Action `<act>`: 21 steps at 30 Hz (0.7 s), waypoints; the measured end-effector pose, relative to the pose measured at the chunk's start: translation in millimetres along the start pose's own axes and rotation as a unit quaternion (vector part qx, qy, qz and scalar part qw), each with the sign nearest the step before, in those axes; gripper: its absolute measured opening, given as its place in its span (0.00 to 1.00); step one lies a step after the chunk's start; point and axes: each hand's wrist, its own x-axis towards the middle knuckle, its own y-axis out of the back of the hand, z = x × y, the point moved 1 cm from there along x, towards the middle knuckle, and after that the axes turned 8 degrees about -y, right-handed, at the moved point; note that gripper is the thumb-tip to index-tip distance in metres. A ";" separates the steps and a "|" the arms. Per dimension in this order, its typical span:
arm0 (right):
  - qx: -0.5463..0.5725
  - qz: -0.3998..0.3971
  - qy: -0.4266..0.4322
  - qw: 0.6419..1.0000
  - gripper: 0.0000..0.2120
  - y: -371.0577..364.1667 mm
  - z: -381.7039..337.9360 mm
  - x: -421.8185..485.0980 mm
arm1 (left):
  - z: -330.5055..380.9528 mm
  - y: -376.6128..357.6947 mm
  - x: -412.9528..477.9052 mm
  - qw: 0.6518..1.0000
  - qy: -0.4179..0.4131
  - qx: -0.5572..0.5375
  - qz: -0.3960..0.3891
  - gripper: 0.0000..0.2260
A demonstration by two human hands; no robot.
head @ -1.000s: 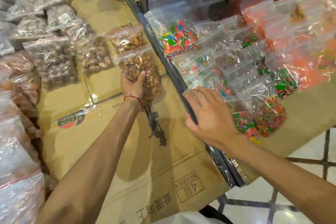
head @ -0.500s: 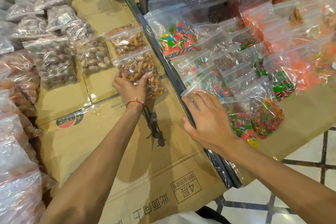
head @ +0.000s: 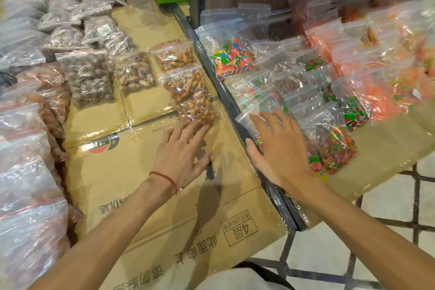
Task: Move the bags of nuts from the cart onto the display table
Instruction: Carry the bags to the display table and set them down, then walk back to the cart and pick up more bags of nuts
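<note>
**Nut bag is down; both hands are coming free**

The person's left hand, which was gripping the bag of nuts a moment ago, is now lying open. Its fingers are spread and straight, low over the cardboard-covered tabletop. The bag is resting flat on that cardboard at the hand's twelve o'clock, with its near edge right at the fingertips. I cannot tell whether they are touching the plastic. The bag is sitting in line with a second bag of the same nuts further off at twelve o'clock. A bag of paler nuts is lying at about ten o'clock, so the row is growing toward the front edge.

The right hand is holding nothing either. It is lying flat, fingers fanned over the clear candy bags on the three o'clock side of the dark metal rail. It is much where it was before, with the thumb down by the rail.

From where I am standing, this bag is looking delivered. The placing step is finishing, and the let-go is meaning both hands are free for another trip. The cart is not showing from here, so I cannot say how many bags are waiting on it. The next reach is probably going to mean turning away from this tabletop.
</note>
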 end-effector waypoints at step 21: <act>-0.012 0.089 -0.295 0.951 0.25 12.5 150.4 -253.5 | 247.8 -2.1 55.6 0.943 -0.320 0.028 -0.087 0.31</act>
